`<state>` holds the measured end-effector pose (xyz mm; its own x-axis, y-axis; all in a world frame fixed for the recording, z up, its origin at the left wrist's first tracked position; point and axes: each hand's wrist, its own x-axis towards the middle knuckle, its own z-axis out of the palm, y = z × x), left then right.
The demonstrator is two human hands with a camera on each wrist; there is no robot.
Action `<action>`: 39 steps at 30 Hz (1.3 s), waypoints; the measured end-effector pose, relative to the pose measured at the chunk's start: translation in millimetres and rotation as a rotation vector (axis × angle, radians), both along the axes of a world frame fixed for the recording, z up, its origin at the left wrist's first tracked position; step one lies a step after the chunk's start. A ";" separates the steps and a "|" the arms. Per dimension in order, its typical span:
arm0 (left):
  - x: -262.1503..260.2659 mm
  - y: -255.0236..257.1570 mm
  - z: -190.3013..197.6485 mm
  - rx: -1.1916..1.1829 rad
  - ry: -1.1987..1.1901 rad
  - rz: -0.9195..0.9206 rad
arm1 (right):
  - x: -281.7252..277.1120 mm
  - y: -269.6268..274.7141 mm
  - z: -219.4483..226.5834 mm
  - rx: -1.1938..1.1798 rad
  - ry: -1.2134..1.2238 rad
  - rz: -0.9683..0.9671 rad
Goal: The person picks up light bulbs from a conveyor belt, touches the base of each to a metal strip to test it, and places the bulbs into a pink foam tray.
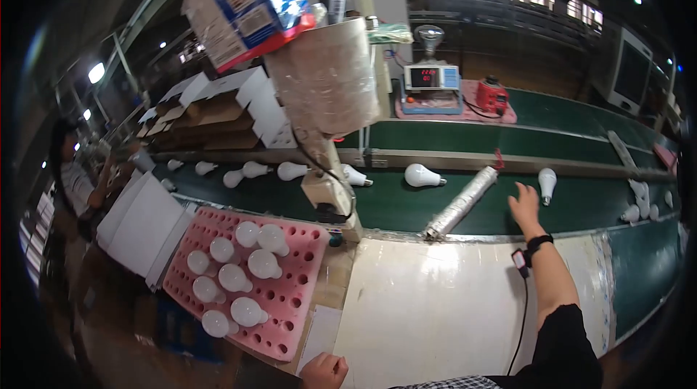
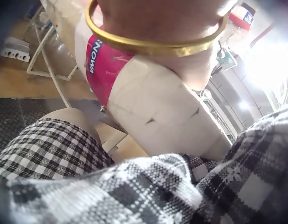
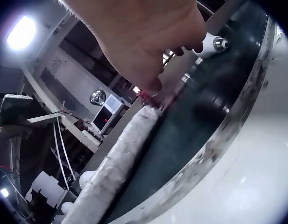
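My right hand (image 1: 526,209) reaches over the green conveyor belt (image 1: 392,204), fingers loosely spread and holding nothing. Just right of it in the head view lies a white LED bulb (image 1: 547,183), its metal cap toward me. The right wrist view has that bulb (image 3: 210,45) beyond the fingertips, partly covered by them. Left of this hand, a plastic-wrapped bar (image 1: 462,202) lies slantwise across the belt. My left hand (image 1: 324,371) rests loosely curled near the front edge of the white worktop (image 1: 414,302), with nothing visible in it. Its fingers are hidden in the left wrist view.
A pink foam tray (image 1: 298,295) holding several bulbs lies at the left, beside a post (image 1: 341,200). More bulbs (image 1: 423,175) lie along the belt. A meter (image 1: 432,78) and a red device (image 1: 493,96) stand behind it. Another person (image 1: 76,171) is at far left.
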<state>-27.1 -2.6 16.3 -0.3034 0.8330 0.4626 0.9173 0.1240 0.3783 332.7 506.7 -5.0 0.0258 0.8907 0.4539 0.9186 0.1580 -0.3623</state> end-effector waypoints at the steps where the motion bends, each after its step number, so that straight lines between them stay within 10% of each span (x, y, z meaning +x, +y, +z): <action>1: 3.0 0.6 2.6 -0.025 -0.016 0.018 | 19.3 -1.9 9.8 -0.095 -0.028 -0.165; 4: 3.3 1.7 -1.3 -0.041 -0.039 0.061 | 67.9 8.5 10.3 -0.306 -0.139 -0.377; 12: 0.7 -2.0 2.3 -0.033 -0.059 0.013 | 76.7 18.7 -9.3 -0.305 -0.181 -0.115; 23: 0.5 -8.1 -10.0 0.033 -0.065 0.003 | 14.9 -121.3 61.5 -0.016 0.474 0.227; 29: -0.8 -8.9 -13.7 0.043 -0.133 0.001 | -12.6 -182.4 58.4 0.108 0.247 0.515; 31: -0.7 -8.9 -14.9 0.052 -0.142 0.001 | -26.2 -184.6 23.1 -0.268 0.644 0.460; 36: -1.5 -9.2 -19.9 0.087 -0.142 0.005 | -55.2 -187.2 5.7 -0.180 0.514 0.481; 39: -1.5 -9.5 -14.9 0.102 -0.151 0.007 | -61.5 -189.4 5.5 -0.700 1.330 0.456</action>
